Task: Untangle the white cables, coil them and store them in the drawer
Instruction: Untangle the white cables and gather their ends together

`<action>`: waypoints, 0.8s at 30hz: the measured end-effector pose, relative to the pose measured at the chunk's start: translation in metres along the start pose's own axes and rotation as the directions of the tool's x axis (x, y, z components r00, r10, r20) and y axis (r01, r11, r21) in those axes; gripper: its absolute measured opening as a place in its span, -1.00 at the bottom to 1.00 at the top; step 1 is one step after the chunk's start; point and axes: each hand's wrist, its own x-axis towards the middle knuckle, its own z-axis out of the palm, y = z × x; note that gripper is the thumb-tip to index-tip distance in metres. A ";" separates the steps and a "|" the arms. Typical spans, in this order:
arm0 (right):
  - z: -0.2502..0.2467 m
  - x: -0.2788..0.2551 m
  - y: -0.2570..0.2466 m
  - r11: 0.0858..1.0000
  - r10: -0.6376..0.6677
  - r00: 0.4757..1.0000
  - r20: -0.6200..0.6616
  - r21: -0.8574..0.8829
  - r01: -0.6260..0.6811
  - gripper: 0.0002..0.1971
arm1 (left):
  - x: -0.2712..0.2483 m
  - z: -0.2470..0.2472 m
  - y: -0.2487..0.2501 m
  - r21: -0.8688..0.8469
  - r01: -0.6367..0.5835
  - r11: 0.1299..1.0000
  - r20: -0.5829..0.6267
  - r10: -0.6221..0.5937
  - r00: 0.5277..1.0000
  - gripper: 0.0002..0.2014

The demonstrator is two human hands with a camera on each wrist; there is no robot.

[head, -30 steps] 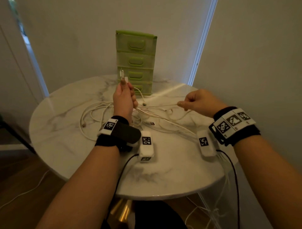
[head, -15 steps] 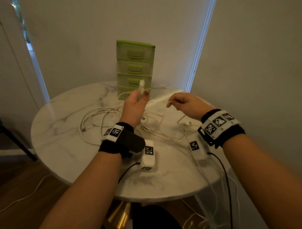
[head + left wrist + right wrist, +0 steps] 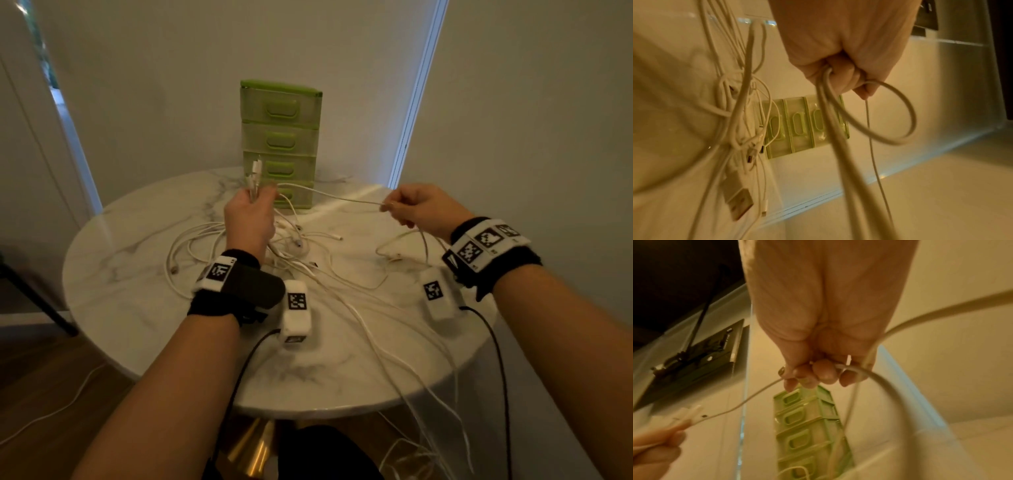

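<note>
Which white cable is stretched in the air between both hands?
The thin white cable running from the left hand to the right hand. It hangs above the table; the other cables lie tangled on the marble.

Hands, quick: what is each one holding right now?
Left hand: closed, gripping a bunch of white cables by their plug ends.
Right hand: closed, pinching one white cable that runs across to the left hand.
</note>
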 end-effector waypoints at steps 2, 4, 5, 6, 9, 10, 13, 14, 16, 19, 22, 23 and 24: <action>-0.005 -0.002 0.010 0.999 0.026 1.000 0.007 -0.047 -0.026 -0.86 | 0.001 0.000 0.002 0.031 -0.017 0.999 -0.036 0.018 0.999 -0.79; -0.004 -0.001 0.011 0.998 0.007 0.999 -0.034 -0.061 -0.009 -0.82 | -0.003 0.003 0.004 0.174 -0.090 0.981 -0.007 0.092 0.996 -0.83; -0.002 0.001 0.010 0.999 -0.009 0.998 -0.070 -0.049 0.005 -0.79 | -0.007 0.004 0.005 0.283 -0.148 0.948 0.024 0.148 0.989 -0.87; 0.000 0.001 0.007 0.999 -0.026 0.994 -0.104 -0.032 0.023 -0.79 | -0.008 0.005 0.006 0.384 -0.219 0.897 0.059 0.213 0.975 -0.86; 0.004 0.003 -0.007 0.997 -0.079 0.984 -0.158 0.009 0.081 -0.86 | -0.014 0.012 0.017 0.549 -0.384 0.743 0.249 0.294 0.923 -0.83; 0.006 0.004 -0.012 0.995 -0.092 0.984 -0.154 0.028 0.097 -0.87 | -0.016 0.017 0.021 0.551 -0.400 0.733 0.331 0.247 0.910 -0.79; 0.012 0.006 -0.027 0.988 -0.109 0.987 -0.115 0.095 0.120 -0.86 | -0.031 0.032 0.035 0.417 -0.294 0.860 0.465 0.076 0.882 -0.87; 0.014 0.005 -0.033 0.985 -0.120 0.987 -0.105 0.110 0.132 -0.87 | -0.036 0.035 0.039 0.374 -0.241 0.896 0.481 0.035 0.876 -0.87; 0.015 0.001 -0.043 0.979 -0.150 0.985 -0.081 0.130 0.159 -0.85 | -0.043 0.043 0.041 0.334 -0.176 0.926 0.503 -0.018 0.864 -0.66; 0.013 -0.008 -0.055 0.966 -0.198 0.980 -0.023 0.164 0.199 -0.89 | -0.050 0.051 0.043 0.256 -0.209 0.944 0.472 0.066 0.879 -0.60; 0.011 -0.015 -0.060 0.964 -0.165 0.985 0.057 0.219 0.149 -0.86 | -0.055 0.054 0.044 0.161 -0.256 0.953 0.471 0.153 0.868 -0.81; 0.010 -0.017 -0.059 0.967 -0.143 0.986 0.086 0.225 0.121 -0.83 | -0.055 0.054 0.043 0.149 -0.251 0.956 0.468 0.155 0.870 -0.80; 0.009 -0.019 -0.058 0.968 -0.126 0.986 0.109 0.233 0.098 -0.80 | -0.055 0.054 0.043 0.151 -0.243 0.958 0.464 0.148 0.873 -0.78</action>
